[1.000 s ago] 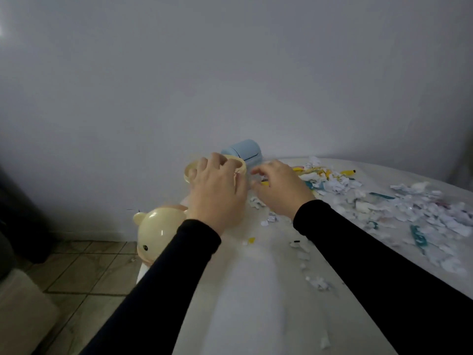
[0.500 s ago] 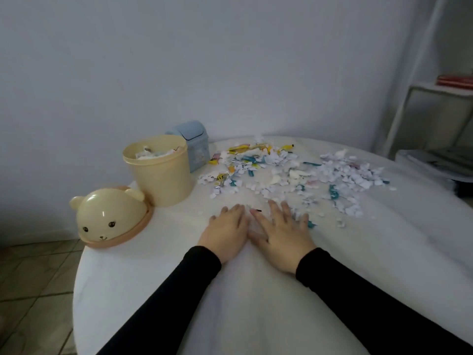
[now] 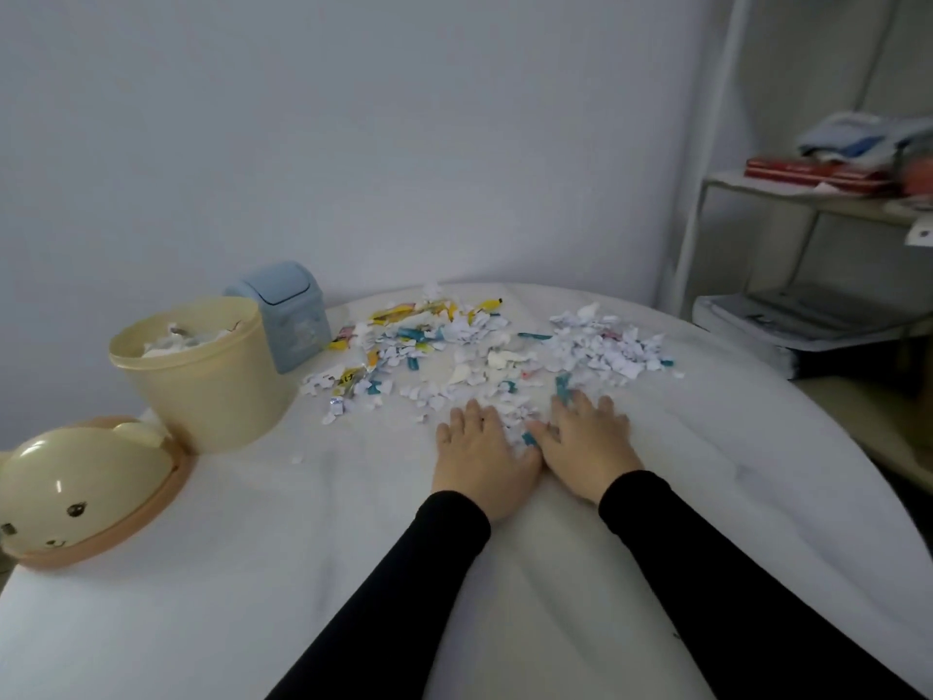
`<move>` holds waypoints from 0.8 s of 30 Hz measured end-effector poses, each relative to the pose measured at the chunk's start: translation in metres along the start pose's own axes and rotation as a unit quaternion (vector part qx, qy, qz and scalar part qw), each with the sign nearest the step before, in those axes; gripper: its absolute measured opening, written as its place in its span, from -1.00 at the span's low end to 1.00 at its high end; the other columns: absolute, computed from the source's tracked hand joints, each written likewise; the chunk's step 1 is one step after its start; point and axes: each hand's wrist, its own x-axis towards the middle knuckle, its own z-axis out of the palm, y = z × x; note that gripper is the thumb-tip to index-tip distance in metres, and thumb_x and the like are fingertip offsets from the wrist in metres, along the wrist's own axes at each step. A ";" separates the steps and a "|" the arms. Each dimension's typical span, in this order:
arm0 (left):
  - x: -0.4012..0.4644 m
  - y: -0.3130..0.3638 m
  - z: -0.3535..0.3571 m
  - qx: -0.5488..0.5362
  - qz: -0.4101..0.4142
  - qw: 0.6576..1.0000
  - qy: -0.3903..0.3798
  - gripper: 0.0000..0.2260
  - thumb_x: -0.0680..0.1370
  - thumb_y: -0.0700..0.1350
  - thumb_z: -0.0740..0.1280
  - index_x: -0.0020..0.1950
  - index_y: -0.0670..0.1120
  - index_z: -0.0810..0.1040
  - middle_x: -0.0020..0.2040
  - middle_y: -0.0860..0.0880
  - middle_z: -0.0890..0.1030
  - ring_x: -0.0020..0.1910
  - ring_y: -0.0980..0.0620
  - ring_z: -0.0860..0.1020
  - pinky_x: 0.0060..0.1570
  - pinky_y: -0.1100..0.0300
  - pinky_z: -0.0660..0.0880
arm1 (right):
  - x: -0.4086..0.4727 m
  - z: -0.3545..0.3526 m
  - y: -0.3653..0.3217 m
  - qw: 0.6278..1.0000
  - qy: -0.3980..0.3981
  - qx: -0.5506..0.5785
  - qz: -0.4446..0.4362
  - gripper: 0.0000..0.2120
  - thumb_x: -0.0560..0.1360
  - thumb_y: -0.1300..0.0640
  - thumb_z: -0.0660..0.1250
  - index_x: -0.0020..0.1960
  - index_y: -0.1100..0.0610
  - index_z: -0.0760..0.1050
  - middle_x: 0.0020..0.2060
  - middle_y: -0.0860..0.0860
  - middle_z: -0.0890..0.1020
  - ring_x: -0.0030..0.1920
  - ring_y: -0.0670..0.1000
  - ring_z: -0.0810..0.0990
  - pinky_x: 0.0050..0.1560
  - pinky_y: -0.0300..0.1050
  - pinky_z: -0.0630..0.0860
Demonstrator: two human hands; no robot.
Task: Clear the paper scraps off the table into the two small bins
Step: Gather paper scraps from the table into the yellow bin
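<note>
Head view: left hand [image 3: 482,459] and right hand [image 3: 585,447] flat, fingers spread, palms down, grasping nothing, on near edge of torn white and coloured paper scraps [image 3: 484,351] strewn across white round table [image 3: 252,573]. Light, flimsy, easily scattered; rake together, then pinch in bunches. Destination: open cream plastic bin [image 3: 202,381], lidded pale-blue bin [image 3: 293,315].

White tabletop [image 3: 252,573] carrying scraps and bins

Paper scraps [image 3: 484,356] are lying right of the cream bin [image 3: 207,381]; blue bin [image 3: 293,315] behind it, bear lid [image 3: 86,490] beside it.
</note>
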 end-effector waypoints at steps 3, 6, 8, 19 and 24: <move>0.003 -0.004 -0.007 -0.115 0.049 0.992 0.003 -0.39 0.48 0.13 0.19 0.49 -0.07 0.22 0.53 -0.02 0.18 0.50 -0.03 0.16 0.49 0.00 0.03 | 0.000 -0.007 0.003 0.996 0.016 0.061 -0.065 -0.55 0.62 -0.11 0.01 0.47 -0.02 0.24 0.51 0.03 0.18 0.48 0.12 0.15 0.45 0.14 0.07; 0.008 -0.027 -0.021 -0.231 0.022 0.968 0.096 -0.42 0.37 0.13 0.21 0.39 0.02 0.40 0.42 0.03 0.37 0.36 0.00 0.38 0.38 0.05 0.29 | 0.001 -0.010 0.013 0.991 0.099 0.085 -0.026 -0.55 0.60 -0.09 0.07 0.46 -0.03 0.25 0.50 0.01 0.18 0.50 0.06 0.13 0.45 0.17 0.05; 0.020 -0.044 -0.026 -0.227 0.006 0.966 0.126 -0.50 0.46 0.04 0.24 0.40 0.00 0.38 0.43 -0.01 0.37 0.39 -0.01 0.33 0.40 0.08 0.25 | 0.004 -0.009 0.016 0.990 0.103 0.099 0.007 -0.50 0.60 -0.10 0.07 0.50 0.01 0.15 0.52 0.04 0.11 0.51 0.11 0.05 0.45 0.17 0.02; 0.077 -0.049 -0.024 -0.150 0.109 0.983 -0.013 -0.64 0.57 -0.03 0.25 0.37 0.04 0.46 0.30 0.02 0.53 0.18 0.12 0.48 0.16 0.32 0.32 | 0.037 -0.009 0.013 0.964 0.018 0.218 -0.151 -0.63 0.62 0.04 0.14 0.39 0.09 0.41 0.33 0.01 0.49 0.30 -0.03 0.45 0.23 -0.31 0.33; 0.062 -0.055 -0.027 -0.300 0.133 0.941 0.088 -0.81 0.45 -0.04 0.27 -0.03 0.16 0.62 0.00 0.12 0.65 0.01 0.20 0.57 0.04 0.36 0.43 | 0.036 -0.011 0.014 0.937 0.130 0.285 -0.154 -0.78 0.57 0.10 0.24 0.17 0.05 0.56 0.10 -0.07 0.56 0.14 -0.10 0.52 -0.01 -0.49 0.32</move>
